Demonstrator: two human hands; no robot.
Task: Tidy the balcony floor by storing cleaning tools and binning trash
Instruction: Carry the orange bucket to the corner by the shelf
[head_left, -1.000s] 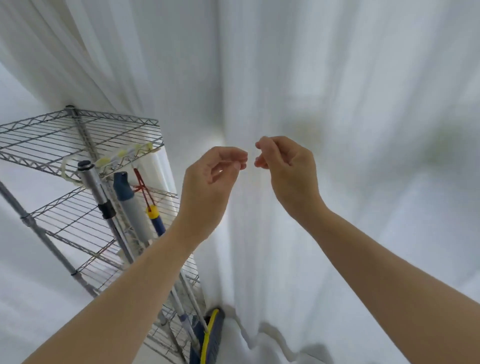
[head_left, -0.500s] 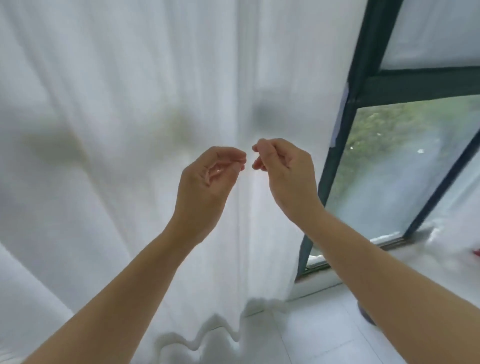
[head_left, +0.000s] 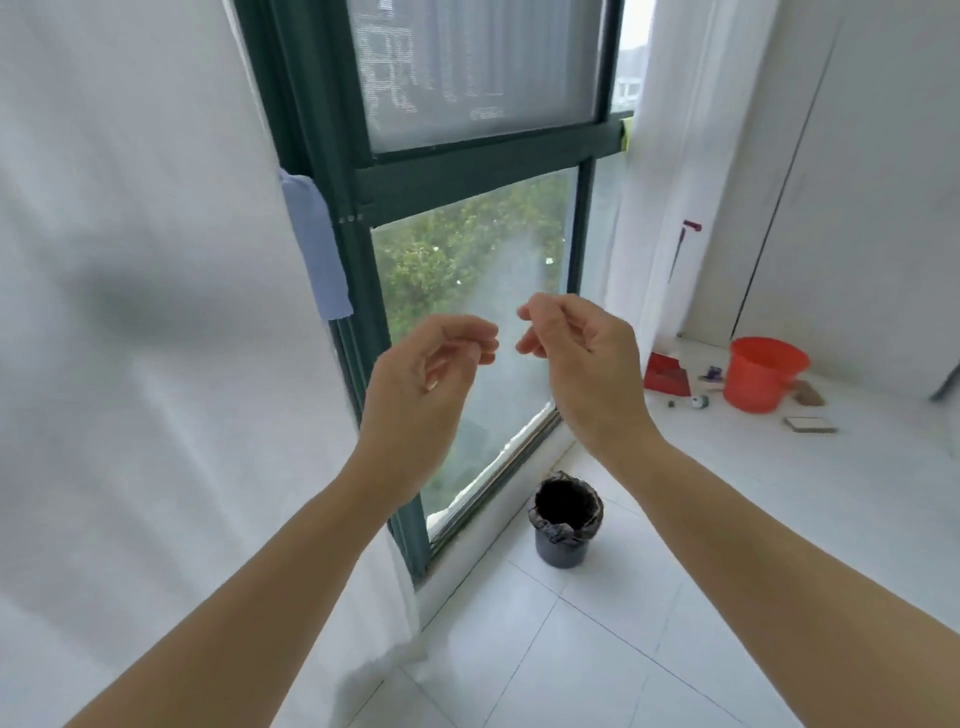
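The left hand and right hand hang in front of the dark green window frame. Their fingers are loosely curled, the tips close but apart, with nothing visible in either. A black-lined bin stands at the window edge of the white tiled floor. Toward the floor's far right corner are a red bucket, a red dustpan, a brush and small litter. A white curtain hangs on the left.
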